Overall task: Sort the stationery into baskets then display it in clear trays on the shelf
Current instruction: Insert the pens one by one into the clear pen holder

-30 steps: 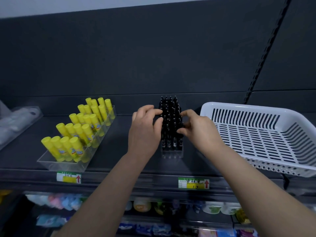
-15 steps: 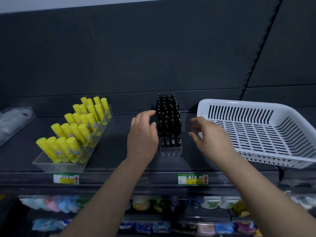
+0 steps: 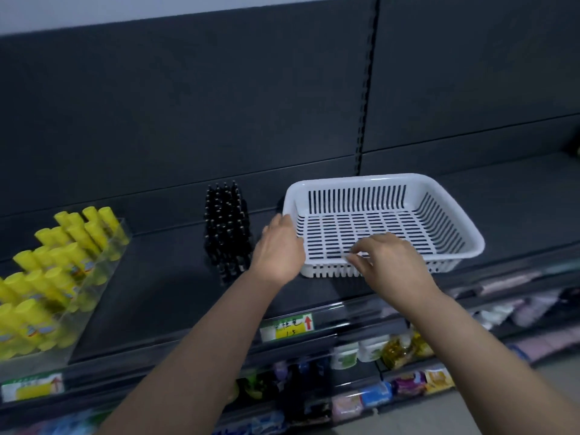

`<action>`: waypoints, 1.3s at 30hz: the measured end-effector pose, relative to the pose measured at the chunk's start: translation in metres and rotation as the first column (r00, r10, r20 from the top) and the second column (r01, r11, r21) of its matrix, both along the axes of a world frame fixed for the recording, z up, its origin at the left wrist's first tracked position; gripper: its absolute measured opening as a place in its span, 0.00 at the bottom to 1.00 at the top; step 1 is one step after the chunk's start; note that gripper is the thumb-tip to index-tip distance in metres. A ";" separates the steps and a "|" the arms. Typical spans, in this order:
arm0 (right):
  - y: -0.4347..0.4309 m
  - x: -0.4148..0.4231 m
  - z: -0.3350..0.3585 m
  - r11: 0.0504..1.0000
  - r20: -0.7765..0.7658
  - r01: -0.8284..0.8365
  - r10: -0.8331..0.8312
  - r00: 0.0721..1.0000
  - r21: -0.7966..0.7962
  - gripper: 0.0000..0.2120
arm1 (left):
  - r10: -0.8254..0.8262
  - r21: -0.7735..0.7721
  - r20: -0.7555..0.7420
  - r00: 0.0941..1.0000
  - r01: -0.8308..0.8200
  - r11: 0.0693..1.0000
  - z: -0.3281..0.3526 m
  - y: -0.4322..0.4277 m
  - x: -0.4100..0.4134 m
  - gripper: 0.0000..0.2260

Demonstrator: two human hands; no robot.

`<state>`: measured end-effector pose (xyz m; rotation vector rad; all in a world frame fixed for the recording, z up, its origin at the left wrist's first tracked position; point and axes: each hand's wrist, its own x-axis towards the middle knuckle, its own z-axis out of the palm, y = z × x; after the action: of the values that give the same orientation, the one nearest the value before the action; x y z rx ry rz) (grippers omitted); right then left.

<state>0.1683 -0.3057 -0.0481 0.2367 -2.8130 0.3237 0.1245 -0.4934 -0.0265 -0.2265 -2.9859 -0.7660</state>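
Centre frame: left hand point(image 3: 277, 248) lies flat, fingers straight, against the basket point(image 3: 361, 179); right hand point(image 3: 394, 262) curls over its near rim. Pens point(image 3: 227, 227) stand just left of it, with bare shelf point(image 3: 508, 196) to its right.

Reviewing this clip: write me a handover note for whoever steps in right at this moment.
Left hand: fingers fairly straight, against the left wall of the white basket.
Right hand: fingers curled at the basket's front rim; a firm grip cannot be told.
Things: black pens stand upright in a block left of the basket; yellow glue sticks fill a clear tray further left, all on the shelf.
Done: pens and glue sticks displayed; basket empty.
Left: probably lift the basket away.
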 end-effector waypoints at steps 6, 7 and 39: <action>0.066 -0.002 -0.009 1.000 0.034 0.012 -0.011 0.999 -0.017 0.12 | 0.188 -0.056 0.140 0.972 -0.182 0.982 -0.021 0.054 -0.018 0.22; 0.081 -0.002 -0.009 0.999 0.027 0.037 -0.037 0.999 -0.018 0.11 | 0.179 -0.044 0.138 0.974 -0.175 0.984 -0.022 0.069 -0.018 0.23; -0.043 -0.024 0.000 0.958 0.096 -0.286 0.286 0.954 -0.007 0.13 | 0.246 -0.063 0.208 0.947 -0.238 0.969 -0.026 -0.042 0.073 0.11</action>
<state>0.1445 -0.3489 -0.0483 0.6510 -2.8731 0.3979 0.1973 -0.5356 -0.0528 0.2351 -3.1443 -0.7509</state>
